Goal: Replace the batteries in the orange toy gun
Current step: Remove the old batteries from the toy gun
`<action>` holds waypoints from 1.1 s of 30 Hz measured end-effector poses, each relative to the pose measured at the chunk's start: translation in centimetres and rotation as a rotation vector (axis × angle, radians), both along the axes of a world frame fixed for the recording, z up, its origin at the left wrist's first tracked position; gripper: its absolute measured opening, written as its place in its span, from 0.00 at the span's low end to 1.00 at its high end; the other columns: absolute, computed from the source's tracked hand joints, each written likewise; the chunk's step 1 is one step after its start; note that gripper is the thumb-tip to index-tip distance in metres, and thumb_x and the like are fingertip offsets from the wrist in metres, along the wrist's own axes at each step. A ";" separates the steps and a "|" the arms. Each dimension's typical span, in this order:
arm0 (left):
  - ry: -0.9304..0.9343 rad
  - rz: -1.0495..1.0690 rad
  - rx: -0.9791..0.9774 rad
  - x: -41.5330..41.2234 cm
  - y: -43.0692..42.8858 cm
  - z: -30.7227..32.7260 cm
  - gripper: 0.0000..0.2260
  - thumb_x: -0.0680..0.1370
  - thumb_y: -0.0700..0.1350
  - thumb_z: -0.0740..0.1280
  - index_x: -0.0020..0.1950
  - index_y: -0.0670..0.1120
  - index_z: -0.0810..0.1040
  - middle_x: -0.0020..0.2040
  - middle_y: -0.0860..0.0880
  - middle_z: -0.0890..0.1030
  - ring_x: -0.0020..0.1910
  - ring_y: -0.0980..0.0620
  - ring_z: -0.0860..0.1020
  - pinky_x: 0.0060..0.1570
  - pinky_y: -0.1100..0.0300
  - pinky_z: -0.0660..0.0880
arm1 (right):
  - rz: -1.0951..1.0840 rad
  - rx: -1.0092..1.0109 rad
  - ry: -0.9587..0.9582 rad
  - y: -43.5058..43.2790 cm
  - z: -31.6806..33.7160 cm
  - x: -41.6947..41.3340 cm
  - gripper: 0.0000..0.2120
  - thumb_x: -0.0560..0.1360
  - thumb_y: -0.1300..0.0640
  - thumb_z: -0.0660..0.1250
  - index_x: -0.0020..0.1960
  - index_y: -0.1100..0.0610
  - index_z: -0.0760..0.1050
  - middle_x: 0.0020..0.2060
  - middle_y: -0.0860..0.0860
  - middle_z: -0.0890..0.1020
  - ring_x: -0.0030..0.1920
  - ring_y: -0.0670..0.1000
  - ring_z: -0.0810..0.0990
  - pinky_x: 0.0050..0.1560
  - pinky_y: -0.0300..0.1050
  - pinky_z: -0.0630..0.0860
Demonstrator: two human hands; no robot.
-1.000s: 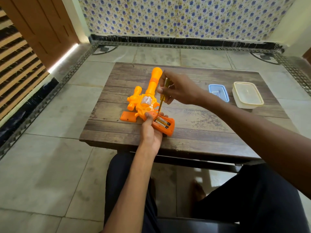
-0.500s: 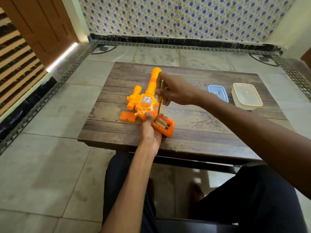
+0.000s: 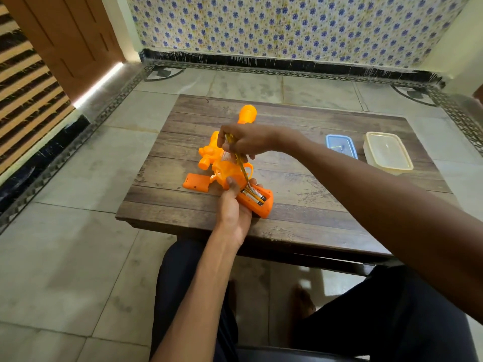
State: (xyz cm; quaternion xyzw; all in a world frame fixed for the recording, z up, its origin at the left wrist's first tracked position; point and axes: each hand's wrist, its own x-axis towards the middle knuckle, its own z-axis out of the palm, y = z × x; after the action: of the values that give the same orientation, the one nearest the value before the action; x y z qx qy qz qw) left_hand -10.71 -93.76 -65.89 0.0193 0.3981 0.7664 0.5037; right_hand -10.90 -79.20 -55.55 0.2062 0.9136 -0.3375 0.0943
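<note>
The orange toy gun [image 3: 224,168] lies on the wooden table [image 3: 300,199], barrel pointing away from me. My left hand [image 3: 234,207] grips its handle, where the battery compartment is open and batteries [image 3: 253,195] show inside. My right hand [image 3: 245,142] holds a yellow screwdriver [image 3: 239,163] above the gun's body, its tip down at the far end of the batteries. The orange battery cover [image 3: 196,182] lies on the table just left of the handle.
A blue-rimmed container [image 3: 339,145] and a cream lidded box [image 3: 388,152] stand at the table's right side. My legs are below the table's near edge. Tiled floor surrounds the table, with a wooden door at the far left.
My right hand has swung left over the gun's body, tilting the screwdriver so its tip now reaches into the open battery compartment. The left hand stays on the handle.
</note>
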 end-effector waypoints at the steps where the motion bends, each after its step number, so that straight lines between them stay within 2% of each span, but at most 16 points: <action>1: 0.001 0.002 0.001 0.0 0.0 0.0 0.19 0.83 0.52 0.60 0.68 0.41 0.73 0.44 0.45 0.83 0.42 0.50 0.83 0.47 0.54 0.80 | -0.007 -0.011 0.012 0.0 0.0 0.1 0.11 0.83 0.57 0.59 0.64 0.58 0.69 0.46 0.55 0.79 0.38 0.49 0.78 0.35 0.42 0.77; 6: 0.012 0.000 0.013 -0.1 0.0 -0.1 0.16 0.82 0.52 0.60 0.64 0.44 0.75 0.44 0.45 0.83 0.45 0.48 0.82 0.53 0.50 0.79 | -0.063 -0.063 0.151 -0.1 0.5 1.6 0.09 0.83 0.60 0.59 0.61 0.60 0.68 0.42 0.54 0.81 0.38 0.51 0.80 0.35 0.43 0.79; 12: -0.027 0.012 0.022 -0.1 -0.1 0.2 0.15 0.83 0.52 0.58 0.63 0.44 0.75 0.44 0.45 0.83 0.44 0.48 0.82 0.53 0.49 0.79 | -0.067 -0.017 0.357 -0.6 0.5 3.7 0.06 0.82 0.58 0.61 0.55 0.61 0.68 0.42 0.57 0.83 0.40 0.59 0.83 0.38 0.49 0.83; 14: -0.031 0.013 0.027 -0.1 -0.2 0.2 0.14 0.83 0.52 0.58 0.62 0.45 0.75 0.44 0.45 0.83 0.44 0.47 0.82 0.54 0.48 0.79 | -0.067 0.013 0.390 -0.8 0.5 4.1 0.07 0.82 0.58 0.61 0.55 0.62 0.68 0.41 0.56 0.83 0.40 0.58 0.83 0.38 0.51 0.83; 19: -0.042 0.006 0.015 -0.1 -0.3 0.2 0.18 0.83 0.53 0.59 0.69 0.44 0.72 0.46 0.44 0.83 0.46 0.46 0.82 0.51 0.49 0.79 | -0.031 0.129 0.431 -1.2 0.3 4.7 0.05 0.82 0.59 0.61 0.53 0.60 0.67 0.40 0.56 0.83 0.36 0.56 0.83 0.36 0.56 0.81; 22: -0.048 0.010 0.000 -0.2 -0.2 0.1 0.19 0.83 0.53 0.59 0.70 0.43 0.72 0.46 0.44 0.83 0.45 0.46 0.82 0.50 0.49 0.79 | -0.010 0.173 0.403 -1.3 0.6 4.5 0.04 0.82 0.59 0.62 0.52 0.58 0.67 0.40 0.57 0.83 0.35 0.53 0.83 0.37 0.54 0.81; 24: -0.063 0.011 0.005 -0.3 -0.2 -0.1 0.19 0.83 0.52 0.60 0.70 0.43 0.71 0.44 0.45 0.83 0.44 0.47 0.83 0.50 0.49 0.80 | 0.028 0.203 0.383 -1.4 0.9 4.3 0.05 0.81 0.58 0.63 0.52 0.58 0.68 0.39 0.53 0.83 0.34 0.48 0.83 0.38 0.52 0.81; 26: -0.056 0.023 0.026 -0.5 -0.3 -0.2 0.21 0.80 0.52 0.65 0.69 0.42 0.72 0.42 0.45 0.83 0.43 0.47 0.83 0.48 0.49 0.81 | 0.078 0.220 0.374 -1.8 1.3 4.1 0.06 0.80 0.59 0.65 0.52 0.60 0.69 0.37 0.50 0.82 0.34 0.46 0.82 0.37 0.51 0.80; 28: -0.045 0.016 0.043 -0.5 -0.4 -0.1 0.31 0.68 0.56 0.76 0.66 0.42 0.73 0.42 0.44 0.84 0.42 0.47 0.84 0.44 0.50 0.82 | 0.111 0.261 0.364 -2.1 1.6 4.0 0.06 0.79 0.59 0.66 0.52 0.59 0.70 0.38 0.50 0.82 0.36 0.47 0.81 0.38 0.51 0.78; 29: -0.035 0.002 0.050 -0.5 -0.5 0.0 0.33 0.65 0.56 0.79 0.64 0.42 0.74 0.42 0.44 0.84 0.42 0.47 0.84 0.43 0.51 0.82 | 0.119 0.277 0.358 -2.3 1.7 4.0 0.06 0.79 0.58 0.67 0.52 0.59 0.71 0.39 0.51 0.82 0.36 0.47 0.81 0.39 0.52 0.78; 30: -0.014 -0.009 0.048 -0.6 -0.5 -0.2 0.29 0.69 0.54 0.77 0.64 0.42 0.74 0.42 0.44 0.83 0.41 0.48 0.84 0.43 0.50 0.82 | 0.123 0.285 0.355 -2.4 1.8 4.1 0.07 0.78 0.58 0.67 0.52 0.59 0.71 0.39 0.52 0.82 0.37 0.48 0.81 0.39 0.53 0.78; 32: -0.016 -0.022 0.062 -0.5 -0.4 -0.3 0.13 0.80 0.49 0.65 0.61 0.44 0.74 0.40 0.46 0.83 0.39 0.50 0.84 0.44 0.51 0.83 | 0.120 0.304 0.350 -2.7 1.9 4.3 0.07 0.78 0.57 0.69 0.51 0.58 0.71 0.39 0.52 0.82 0.37 0.51 0.81 0.39 0.54 0.78; 33: -0.021 -0.026 0.065 -0.5 -0.4 -0.2 0.10 0.81 0.48 0.62 0.59 0.45 0.75 0.39 0.46 0.83 0.38 0.50 0.83 0.45 0.52 0.82 | 0.118 0.315 0.348 -2.8 2.0 4.5 0.07 0.77 0.57 0.69 0.51 0.57 0.72 0.38 0.51 0.81 0.37 0.50 0.81 0.39 0.52 0.78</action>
State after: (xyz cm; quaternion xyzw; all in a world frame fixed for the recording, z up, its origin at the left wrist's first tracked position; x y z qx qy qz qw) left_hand -11.25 -94.14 -66.05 0.0325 0.3674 0.7726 0.5168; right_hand -6.44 -82.04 -53.59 0.1035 0.9679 -0.2153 -0.0781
